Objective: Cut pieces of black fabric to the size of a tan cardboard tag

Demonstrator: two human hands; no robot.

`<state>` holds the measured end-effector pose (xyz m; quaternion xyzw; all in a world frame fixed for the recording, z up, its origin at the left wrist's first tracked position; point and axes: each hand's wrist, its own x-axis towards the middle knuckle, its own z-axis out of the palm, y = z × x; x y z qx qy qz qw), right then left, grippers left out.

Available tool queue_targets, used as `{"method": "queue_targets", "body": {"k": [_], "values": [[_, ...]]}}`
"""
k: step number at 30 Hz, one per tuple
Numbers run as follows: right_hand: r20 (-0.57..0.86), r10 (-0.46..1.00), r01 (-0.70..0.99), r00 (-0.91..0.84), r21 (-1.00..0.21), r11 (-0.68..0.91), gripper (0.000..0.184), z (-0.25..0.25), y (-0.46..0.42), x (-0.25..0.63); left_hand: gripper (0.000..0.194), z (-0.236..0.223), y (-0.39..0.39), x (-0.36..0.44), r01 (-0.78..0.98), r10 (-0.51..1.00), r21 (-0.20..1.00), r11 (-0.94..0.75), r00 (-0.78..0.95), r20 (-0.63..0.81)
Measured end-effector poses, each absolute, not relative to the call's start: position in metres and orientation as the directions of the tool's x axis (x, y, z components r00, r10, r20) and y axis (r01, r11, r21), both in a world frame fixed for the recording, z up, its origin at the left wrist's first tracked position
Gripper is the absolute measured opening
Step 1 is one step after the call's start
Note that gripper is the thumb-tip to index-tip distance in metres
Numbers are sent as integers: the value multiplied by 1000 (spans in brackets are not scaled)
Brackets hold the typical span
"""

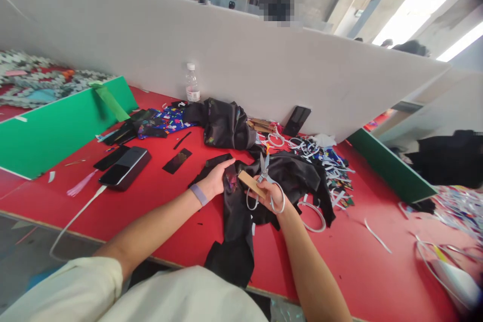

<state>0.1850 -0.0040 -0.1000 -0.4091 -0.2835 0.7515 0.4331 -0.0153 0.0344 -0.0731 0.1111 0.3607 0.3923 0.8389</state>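
My left hand [217,177] grips the edge of a black shiny cloth [237,216] with a dark reddish printed patch, which hangs down over the table's front edge. In my right hand [269,193] is a pair of scissors [264,168] with white loop handles, its blades pointing away from me and slightly apart. The same hand pinches a flat brown strip [251,183], like card or wood, against the cloth. More black cloth [298,168] lies bunched behind and to the right of that hand. A small black rectangular piece [177,161] rests left of my left hand.
On the red table [166,226] are a crumpled black cloth pile [226,123], a clear bottle [192,83], a phone [124,167] with a white cable, another dark phone [297,121] against the grey partition, and colourful scraps [339,181]. Green boards [68,128] stand at the sides.
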Motion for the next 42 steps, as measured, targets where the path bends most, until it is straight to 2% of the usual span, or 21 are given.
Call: {"method": "queue_targets", "body": {"k": [4,7,14,17,21,24,28,32,38,42], "values": [[-344,886,-416,-311,-788,-453,24,-100,-6,186,11,-73,42,-25,-540,741,517,664,384,-550],[-335,886,-416,-321,-791,-450,26,-100,-6,186,10,-73,42,-34,-555,764,535,637,363,-533],[-308,902,-441,-301,-794,-419,25,-102,-7,185,20,-66,35,-38,-465,707,533,707,505,-496],[-298,906,-445,-301,-796,-410,25,-102,-8,186,20,-63,38,-38,-521,757,550,653,482,-441],[-280,910,-445,-306,-803,-396,26,-100,-11,186,32,-63,44,-35,-558,759,518,648,525,-384],[-246,937,-464,-248,-819,-338,31,-96,-13,182,34,-64,45,-31,-597,771,488,636,519,-370],[-165,982,-509,-93,-840,-190,40,-94,-11,176,26,-61,44,-25,-654,797,461,600,435,-419],[-127,992,-542,-28,-832,-122,41,-96,-5,170,27,-57,41,-17,-665,796,450,596,420,-435],[-143,987,-557,-75,-815,-161,39,-91,-8,158,32,-50,41,-6,-652,786,443,616,464,-409],[-179,974,-518,-136,-825,-224,39,-83,-14,164,32,-43,44,-10,-656,809,477,584,427,-403]]}}
